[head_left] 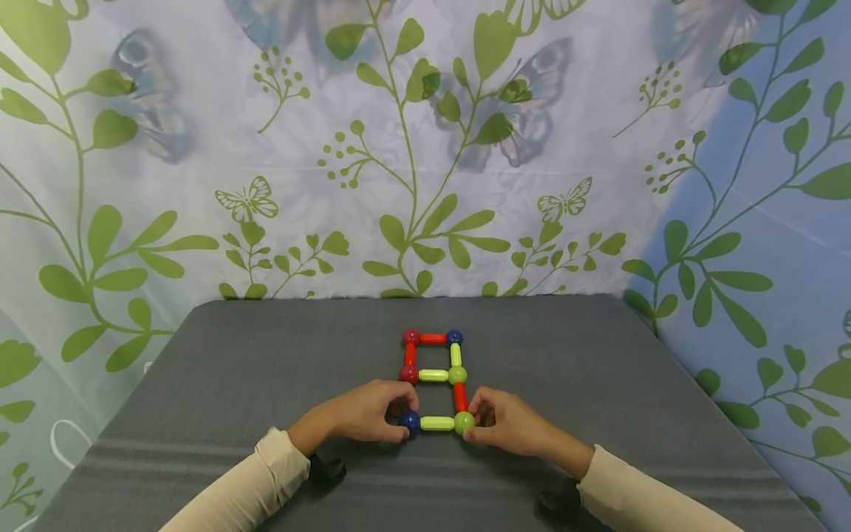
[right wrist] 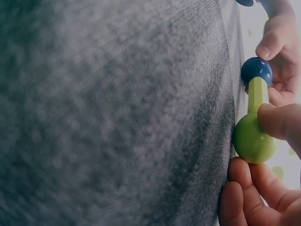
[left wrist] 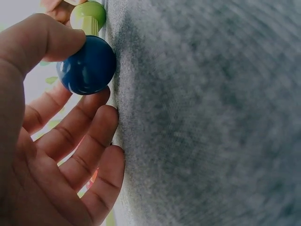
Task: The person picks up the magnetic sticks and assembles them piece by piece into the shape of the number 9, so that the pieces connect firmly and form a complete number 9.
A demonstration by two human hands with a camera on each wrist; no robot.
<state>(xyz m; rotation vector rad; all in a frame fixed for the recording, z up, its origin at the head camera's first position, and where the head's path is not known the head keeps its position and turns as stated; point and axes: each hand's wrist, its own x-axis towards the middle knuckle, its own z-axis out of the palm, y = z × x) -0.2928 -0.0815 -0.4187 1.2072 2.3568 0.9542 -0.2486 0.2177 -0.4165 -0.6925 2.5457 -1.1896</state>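
Observation:
My left hand pinches a blue ball, thumb on one side and fingertips on the other. My right hand grips a lime-green ball between thumb and fingers. A pale yellow-green rod joins these two balls along the near side of a ball-and-rod figure lying flat. From the right-hand ball, a red rod runs up to another green ball. A second yellow-green rod links that one to a crimson ball. My left fingers overlap the figure's lower left side.
Beyond the middle row, a far square continues with a red rod, a crimson ball and a dark blue ball. Grey cloth covers the table. Behind it hangs a leaf-patterned curtain.

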